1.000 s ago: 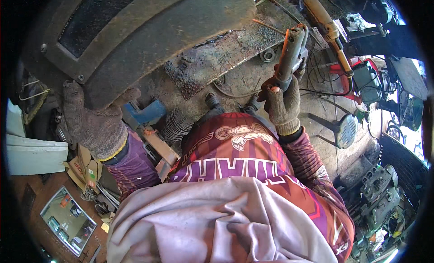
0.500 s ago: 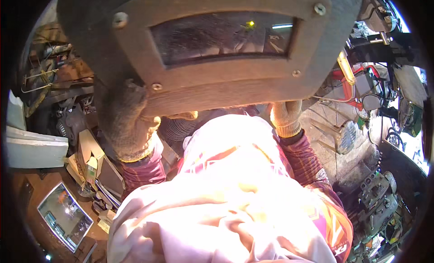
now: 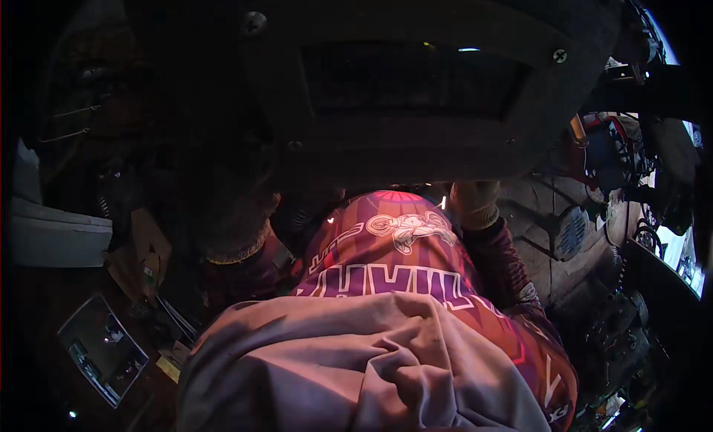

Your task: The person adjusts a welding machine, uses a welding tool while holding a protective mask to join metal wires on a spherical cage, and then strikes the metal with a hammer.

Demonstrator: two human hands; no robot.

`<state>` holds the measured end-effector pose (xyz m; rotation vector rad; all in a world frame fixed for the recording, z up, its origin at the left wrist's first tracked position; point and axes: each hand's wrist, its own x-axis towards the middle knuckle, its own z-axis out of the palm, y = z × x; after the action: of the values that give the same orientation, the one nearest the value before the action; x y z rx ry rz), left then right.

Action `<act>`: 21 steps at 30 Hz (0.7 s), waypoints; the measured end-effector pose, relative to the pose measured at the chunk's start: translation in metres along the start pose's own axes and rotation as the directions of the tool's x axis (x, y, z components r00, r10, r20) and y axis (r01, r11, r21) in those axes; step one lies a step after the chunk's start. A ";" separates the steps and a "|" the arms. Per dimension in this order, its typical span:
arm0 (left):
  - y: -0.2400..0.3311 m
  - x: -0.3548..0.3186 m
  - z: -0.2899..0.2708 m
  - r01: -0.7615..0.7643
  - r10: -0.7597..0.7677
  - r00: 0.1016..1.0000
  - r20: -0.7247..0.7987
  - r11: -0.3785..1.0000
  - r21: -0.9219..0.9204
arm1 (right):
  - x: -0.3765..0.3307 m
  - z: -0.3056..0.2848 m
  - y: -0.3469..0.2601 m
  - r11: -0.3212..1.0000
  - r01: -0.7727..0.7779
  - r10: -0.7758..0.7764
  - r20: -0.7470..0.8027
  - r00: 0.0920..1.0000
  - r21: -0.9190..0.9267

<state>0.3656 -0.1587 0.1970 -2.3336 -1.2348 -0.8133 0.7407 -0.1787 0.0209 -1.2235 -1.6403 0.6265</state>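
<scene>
A dark welding mask [image 3: 416, 154] with a rectangular viewing window [image 3: 408, 83] and corner screws fills the upper middle. My left hand [image 3: 241, 228], in a knit glove, is in deep shadow by the mask's lower left corner. Just under the mask's lower right edge, my right hand [image 3: 477, 202] shows its gloved back and cuff. The mask hides the fingers of both hands and whatever they hold. Small bright streaks glint between the hands, along the mask's bottom edge.
A pale panel [image 3: 59, 235] juts in at the left, above a framed mirror-like sheet [image 3: 104, 350]. Cardboard pieces [image 3: 141, 246] lie beside it. At right are a ridged metal foot-shaped piece [image 3: 570, 234], cables and dim machine parts [image 3: 616, 343].
The scene has gone from glaring brightness to near darkness, and the shirt's print now shows. In the picture, the mask has shifted right and slightly down; both hands stay close beneath it.
</scene>
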 end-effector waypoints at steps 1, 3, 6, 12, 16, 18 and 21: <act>-0.001 0.000 0.000 0.021 -0.021 1.000 0.007 1.000 -0.019 | 0.004 0.000 -0.005 1.000 0.008 -0.009 0.027 1.000 0.010; -0.003 0.004 0.002 0.048 -0.047 0.999 0.015 0.995 -0.084 | 0.001 0.001 -0.005 0.995 -0.049 0.054 -0.057 0.997 0.085; -0.009 0.013 0.005 0.147 -0.150 0.989 0.014 0.944 -0.296 | -0.001 0.002 -0.005 0.986 -0.041 0.063 -0.131 0.989 0.164; -0.018 0.038 -0.008 0.209 -0.537 0.760 0.366 -0.332 -0.920 | 0.040 -0.002 -0.069 0.703 -0.274 0.384 -0.026 0.923 0.656; -0.033 0.039 -0.028 0.124 -0.515 0.774 0.368 -0.447 -0.886 | 0.038 -0.005 -0.057 0.737 -0.269 0.352 -0.012 0.936 0.620; -0.041 0.040 -0.030 0.111 -0.486 0.790 0.374 -0.487 -0.866 | 0.028 -0.007 -0.038 0.813 -0.261 0.310 -0.007 0.951 0.520; -0.047 0.041 -0.031 0.112 -0.430 0.812 0.394 -0.549 -0.828 | 0.035 -0.004 -0.050 0.772 -0.262 0.295 0.038 0.955 0.579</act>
<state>0.3352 -0.1256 0.2498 -2.2934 -1.1125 -3.7562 0.7220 -0.1647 0.0773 -1.0092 -1.0903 1.1736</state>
